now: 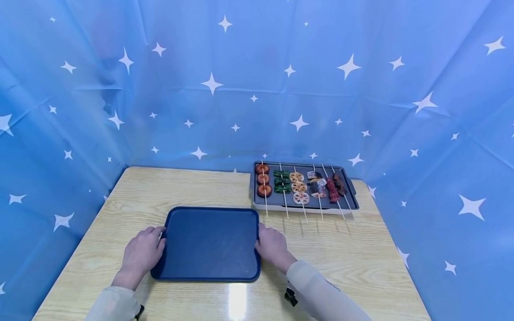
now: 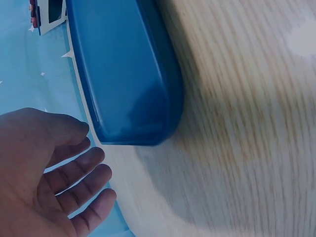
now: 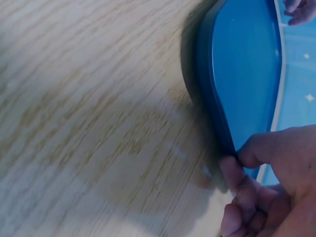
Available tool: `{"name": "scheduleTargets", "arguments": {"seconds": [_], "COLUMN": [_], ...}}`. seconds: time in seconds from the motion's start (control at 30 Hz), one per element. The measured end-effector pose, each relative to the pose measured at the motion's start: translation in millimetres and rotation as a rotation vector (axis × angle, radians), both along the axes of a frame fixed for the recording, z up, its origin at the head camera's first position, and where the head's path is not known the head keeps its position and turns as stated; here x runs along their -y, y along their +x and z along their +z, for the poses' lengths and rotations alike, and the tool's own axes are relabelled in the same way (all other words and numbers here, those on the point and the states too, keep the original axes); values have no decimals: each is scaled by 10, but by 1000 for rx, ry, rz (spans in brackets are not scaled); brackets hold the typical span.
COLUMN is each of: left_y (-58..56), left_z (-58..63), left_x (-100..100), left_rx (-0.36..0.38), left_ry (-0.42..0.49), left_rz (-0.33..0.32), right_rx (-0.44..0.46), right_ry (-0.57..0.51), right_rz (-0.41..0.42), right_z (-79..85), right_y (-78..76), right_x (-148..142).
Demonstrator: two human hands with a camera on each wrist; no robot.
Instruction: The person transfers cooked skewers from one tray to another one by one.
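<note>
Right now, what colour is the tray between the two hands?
The tray is plain dark blue; the head view shows it best.

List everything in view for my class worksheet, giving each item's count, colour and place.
table: one, pale wood, centre
curtain: blue with white stars, panels uncountable, behind and beside the table
grill: one, dark top and white base, table's far right
round-slice skewer: one, orange-red, grill's left end
leafy-looking skewer: one, green, second from left
lotus-slice skewer: one, cream, third
fish-like skewer: one, silver-dark, fourth
red skewer: one, red, fifth
brown skewer: one, brown, grill's right end
tray: one, dark blue, left of and nearer than the grill
sleeves: two, off-white, on the forearms
left hand: one, bare, at the tray's left edge
right hand: one, bare, pinching the tray's right edge
</note>
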State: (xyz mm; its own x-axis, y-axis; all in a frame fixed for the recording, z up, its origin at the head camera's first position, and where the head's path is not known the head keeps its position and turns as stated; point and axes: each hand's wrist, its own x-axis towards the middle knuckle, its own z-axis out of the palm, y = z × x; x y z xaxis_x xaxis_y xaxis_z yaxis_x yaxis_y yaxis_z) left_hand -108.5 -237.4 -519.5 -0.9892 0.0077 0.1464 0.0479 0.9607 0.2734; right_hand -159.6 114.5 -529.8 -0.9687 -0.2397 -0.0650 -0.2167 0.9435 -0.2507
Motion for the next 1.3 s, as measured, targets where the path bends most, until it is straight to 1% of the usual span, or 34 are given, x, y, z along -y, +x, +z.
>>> {"name": "scheduleTargets", "arguments": {"seconds": [0.13,0.27,0.37,0.63,0.8,1.1,1.3], "left_y": [-1,-8,-17,-24,-27,-54,-72], "left_z": [-23,-47,-61,-58,-61,-53,-43], "left_x": [-12,-40,-59,-116,-175,-305,-432], "left_rx": [29,54,58,60,74,80,89], "left_ry": [11,16,16,29,45,59,62], "left_rz": [15,14,5,2,-2,-31,-63], "right_rx": [29,24,20,45,21,-1,9], "right_ry": [1,7,15,43,47,77,84], "right_rz": [-25,-49,-60,-82,-87,-75,-78], "right_z": [14,14,16,40,19,38,53], "right_y": [13,26,38,70,78,100,122], "right_x": [-32,-68,-100,-227,-353,-582,-730]}}
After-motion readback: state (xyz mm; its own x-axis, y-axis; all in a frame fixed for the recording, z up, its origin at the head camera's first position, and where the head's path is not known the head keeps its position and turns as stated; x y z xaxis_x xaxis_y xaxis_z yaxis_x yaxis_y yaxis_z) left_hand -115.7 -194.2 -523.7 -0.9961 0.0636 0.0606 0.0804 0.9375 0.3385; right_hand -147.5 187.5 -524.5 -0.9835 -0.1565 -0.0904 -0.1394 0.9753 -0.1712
